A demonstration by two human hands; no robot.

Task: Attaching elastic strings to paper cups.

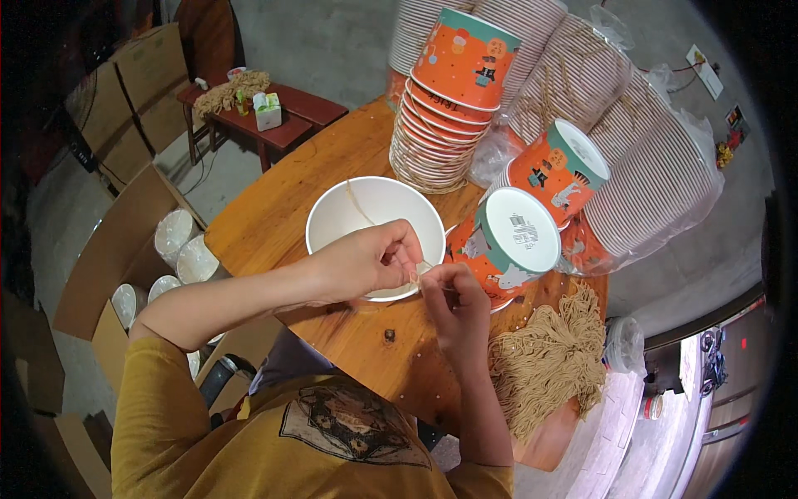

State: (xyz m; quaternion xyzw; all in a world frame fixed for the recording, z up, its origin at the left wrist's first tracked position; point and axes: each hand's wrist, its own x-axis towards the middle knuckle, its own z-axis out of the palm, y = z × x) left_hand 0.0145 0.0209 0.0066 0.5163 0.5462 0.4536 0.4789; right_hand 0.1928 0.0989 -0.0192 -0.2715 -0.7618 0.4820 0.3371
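Over the near rim of a white paper bowl (332,216), my left hand (374,256) and my right hand (459,309) meet with fingertips pinched together. A thin pale string (418,279) shows between them, partly hidden by the fingers. Inside the bowl, a tan strand (357,202) runs down from the far rim. Just right of my hands stands an upside-down orange and teal printed paper tub (522,237), its white base up. Beside my right forearm lies a loose heap of tan strings (553,358) at the table's near right edge.
A tall stack of orange tubs (465,62) with strings around its lower part stands behind the bowl. Plastic-wrapped tub stacks (652,166) crowd the wooden table's (278,204) far right. At left, an open carton (108,258) holds wrapped white stacks; a red bench (303,112) stands farther back.
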